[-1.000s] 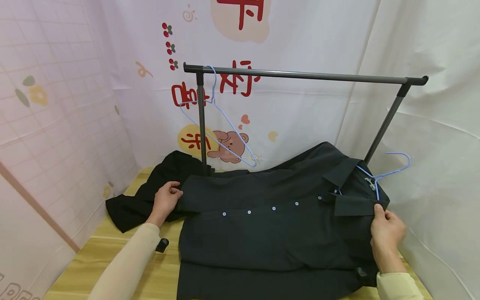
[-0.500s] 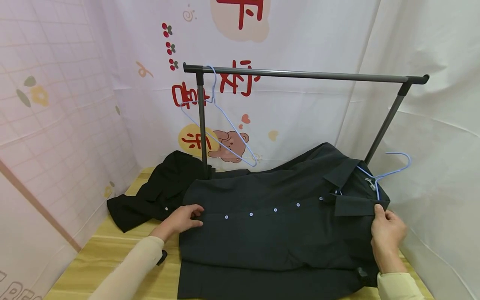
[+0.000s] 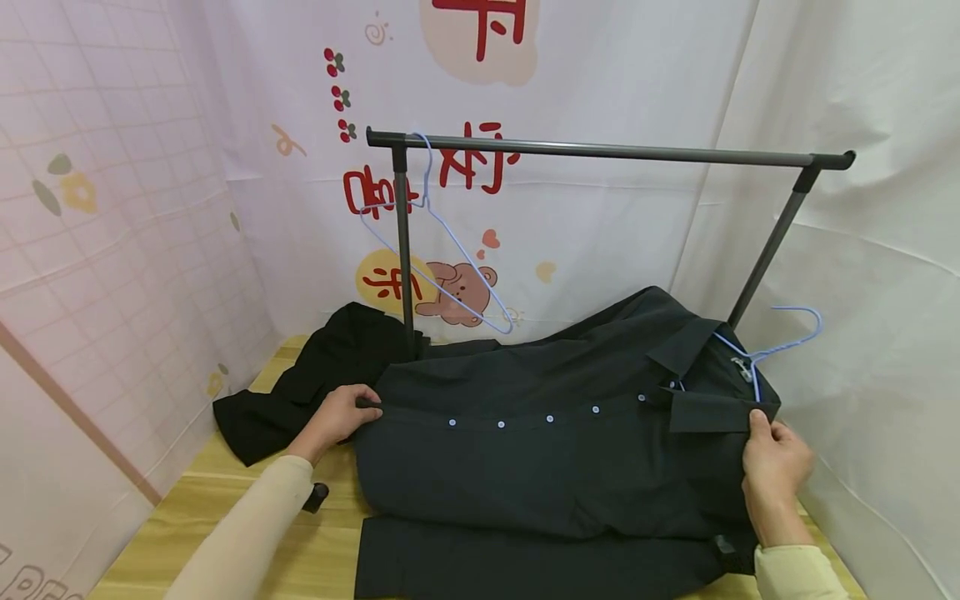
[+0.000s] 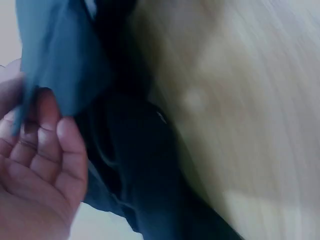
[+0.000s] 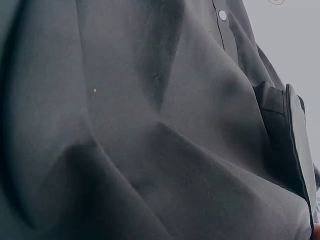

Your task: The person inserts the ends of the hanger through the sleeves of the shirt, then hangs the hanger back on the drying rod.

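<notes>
A black button-up shirt (image 3: 525, 467) lies across the table with its collar to the right and white buttons along its front. A blue wire hanger (image 3: 783, 346) is inside the shirt, its hook sticking out of the neck. My left hand (image 3: 339, 419) pinches the shirt's edge at the left end; in the left wrist view the cloth passes between thumb and fingers of the left hand (image 4: 42, 170). At the collar, my right hand (image 3: 776, 462) grips the shirt by the shoulder, thumb on top. The right wrist view is filled by the shirt's folded cloth (image 5: 150, 150).
A dark grey rack (image 3: 607, 152) stands behind the shirt. On its bar's left end hangs a bare blue hanger (image 3: 468, 262). Another piece of black clothing (image 3: 300, 408) lies bunched at the left on the wooden table (image 3: 187, 517). A printed white curtain (image 3: 600, 75) closes the back.
My left hand let go of the shirt's edge, moved right over the cloth with fingers spread, then came back and pinched the edge, which is slightly raised. The right hand has held still.
</notes>
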{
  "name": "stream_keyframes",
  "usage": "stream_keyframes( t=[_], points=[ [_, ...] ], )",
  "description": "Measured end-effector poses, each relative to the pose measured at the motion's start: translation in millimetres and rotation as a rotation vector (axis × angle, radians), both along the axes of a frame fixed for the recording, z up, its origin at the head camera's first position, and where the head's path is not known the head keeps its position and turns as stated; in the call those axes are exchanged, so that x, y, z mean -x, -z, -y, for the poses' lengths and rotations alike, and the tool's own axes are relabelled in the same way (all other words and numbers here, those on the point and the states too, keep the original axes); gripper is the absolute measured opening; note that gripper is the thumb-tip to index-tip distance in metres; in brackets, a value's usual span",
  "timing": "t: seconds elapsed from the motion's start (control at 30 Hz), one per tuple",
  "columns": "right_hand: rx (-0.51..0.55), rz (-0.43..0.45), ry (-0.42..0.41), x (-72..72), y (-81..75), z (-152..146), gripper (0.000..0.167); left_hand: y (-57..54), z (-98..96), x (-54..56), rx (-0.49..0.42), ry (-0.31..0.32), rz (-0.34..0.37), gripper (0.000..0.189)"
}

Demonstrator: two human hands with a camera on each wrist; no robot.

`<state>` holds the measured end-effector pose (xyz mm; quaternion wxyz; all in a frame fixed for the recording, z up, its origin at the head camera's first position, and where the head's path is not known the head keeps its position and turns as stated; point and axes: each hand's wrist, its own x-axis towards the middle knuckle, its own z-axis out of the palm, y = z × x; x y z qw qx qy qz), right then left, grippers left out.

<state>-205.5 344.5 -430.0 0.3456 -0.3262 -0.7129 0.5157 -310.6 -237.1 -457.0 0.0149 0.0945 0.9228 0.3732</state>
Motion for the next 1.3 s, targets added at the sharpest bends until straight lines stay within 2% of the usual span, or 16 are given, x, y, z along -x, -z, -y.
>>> stream_keyframes(
  t=[0.27,0.53,0.77,1.03,1.17,1.3],
  points=[
    [-0.004,0.009,0.01,-0.3,0.3,1.4,0.053,16.2,6.2,-3.8,0.21,-0.04,-0.019,0.013],
    [0.003,0.004,0.002,-1.2,-0.9,2.2,0.053,13.0,4.6,-4.7,0.24,-0.091,-0.041,0.015],
    [-0.031,0.028,-0.004,-2.1,-2.3,2.6,0.051,8.0,6.7,-0.9,0.212,-0.127,-0.065,0.014],
    [0.014,0.046,-0.026,-4.3,-4.6,1.5,0.043,-6.5,-2.0,8.9,0.191,-0.163,-0.125,0.022],
    [0.063,0.057,-0.049,-4.9,-6.3,1.0,0.034,-17.9,-8.2,17.0,0.175,-0.178,-0.169,0.029],
    [0.073,0.061,-0.066,-4.0,-7.8,1.7,0.03,-32.3,-16.5,28.5,0.146,-0.186,-0.176,0.038]
  ],
)
